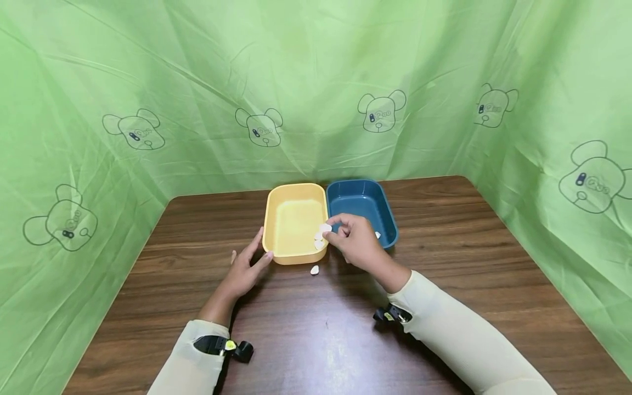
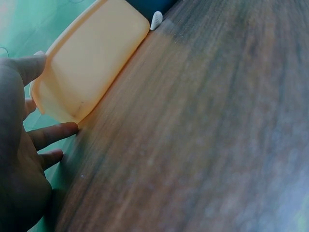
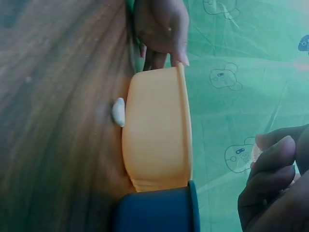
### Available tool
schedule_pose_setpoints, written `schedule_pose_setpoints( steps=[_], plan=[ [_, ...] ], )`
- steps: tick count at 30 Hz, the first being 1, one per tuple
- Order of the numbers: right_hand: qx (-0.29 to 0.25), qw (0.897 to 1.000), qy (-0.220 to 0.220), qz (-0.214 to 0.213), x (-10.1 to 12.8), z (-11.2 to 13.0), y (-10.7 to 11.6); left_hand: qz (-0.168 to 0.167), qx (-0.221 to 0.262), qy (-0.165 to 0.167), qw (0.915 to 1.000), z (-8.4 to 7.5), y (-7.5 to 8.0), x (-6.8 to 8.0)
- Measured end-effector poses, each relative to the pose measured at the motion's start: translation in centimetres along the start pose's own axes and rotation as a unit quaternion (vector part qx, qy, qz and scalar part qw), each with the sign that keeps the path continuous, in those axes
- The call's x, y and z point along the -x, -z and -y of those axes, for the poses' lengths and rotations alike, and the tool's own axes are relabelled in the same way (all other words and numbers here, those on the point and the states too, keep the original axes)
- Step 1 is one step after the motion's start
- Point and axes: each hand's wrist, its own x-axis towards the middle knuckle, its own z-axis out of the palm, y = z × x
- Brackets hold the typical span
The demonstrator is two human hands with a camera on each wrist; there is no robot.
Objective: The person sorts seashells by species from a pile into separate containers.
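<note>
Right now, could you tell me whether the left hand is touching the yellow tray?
Touching. The head view shows the left hand with fingertips against the yellow tray at its near left corner; the left wrist view shows fingers on the same wall.

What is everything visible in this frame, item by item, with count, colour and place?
yellow tray: one, yellow, centre of the table, left of the blue one and touching it.
blue tray: one, dark blue, right of the yellow tray.
white pieces: at least four, white; two in the yellow tray's near right corner, one on the table just in front of that tray, one in the blue tray.
table: one, dark brown wood.
backdrop: one, green cloth with bear prints, round three sides.
left hand: fingers against the yellow tray's near left corner.
right hand: over the trays' shared edge, pinching a white piece.
</note>
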Motion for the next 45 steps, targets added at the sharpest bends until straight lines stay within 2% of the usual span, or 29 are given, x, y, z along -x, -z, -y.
schedule_pose_setpoints(
  steps=[12,19,25,34,40,45],
  plan=[
    [-0.02,1.0,-0.019,-0.009,-1.8,0.0,-0.5,0.005,-0.004,-0.001,1.0,0.0,-0.1,-0.1],
    [-0.015,0.999,-0.038,-0.01,-2.6,-0.6,-0.7,0.006,-0.016,0.002,0.9998,-0.1,0.0,0.0],
    [0.013,0.999,-0.047,-0.009,-3.2,-0.4,-0.8,0.007,-0.017,0.0,0.9998,-0.2,0.1,-0.1],
    [0.05,0.995,-0.086,0.001,-4.0,0.4,-1.7,0.007,-0.019,-0.001,0.9998,-0.2,0.2,-0.1],
    [0.037,0.994,-0.101,0.0,-4.5,0.8,-2.5,0.006,-0.018,-0.002,0.9998,-0.2,0.2,-0.1],
    [0.001,0.995,-0.103,0.012,-4.7,0.9,-2.8,0.005,-0.015,-0.003,0.9999,-0.1,0.1,-0.1]
  ],
)
